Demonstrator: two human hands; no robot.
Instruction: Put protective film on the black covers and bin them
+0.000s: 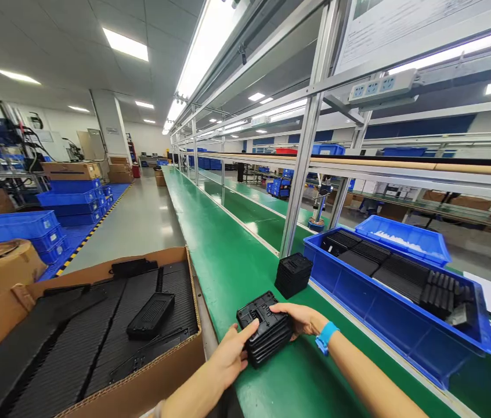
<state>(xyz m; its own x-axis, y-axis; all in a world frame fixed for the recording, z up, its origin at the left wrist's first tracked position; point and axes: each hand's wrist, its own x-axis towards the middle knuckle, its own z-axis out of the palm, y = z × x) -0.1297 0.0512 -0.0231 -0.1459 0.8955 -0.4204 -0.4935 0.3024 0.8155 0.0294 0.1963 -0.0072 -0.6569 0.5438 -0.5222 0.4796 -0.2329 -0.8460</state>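
Observation:
A stack of black plastic covers (pixel 265 328) is between my two hands, over the near part of the green bench top (pixel 210 244). My left hand (pixel 234 351) grips its left side, thumb on top. On the right side, my right hand (pixel 298 319), with a blue wristband (pixel 326 338), has its thumb on the top cover and its fingers round the edge. Just beyond stands a second stack of black covers (pixel 293 274). To the left, a cardboard box (pixel 158 363) holds rows of black covers, with a loose black cover (pixel 150 315) lying on top.
At right, a large blue bin (pixel 380 325) holds rows of black parts; behind it sits a smaller blue bin (pixel 402 238). A metal post (pixel 304 174) rises beside the bench. Blue crates (pixel 75 200) stand on the floor at left.

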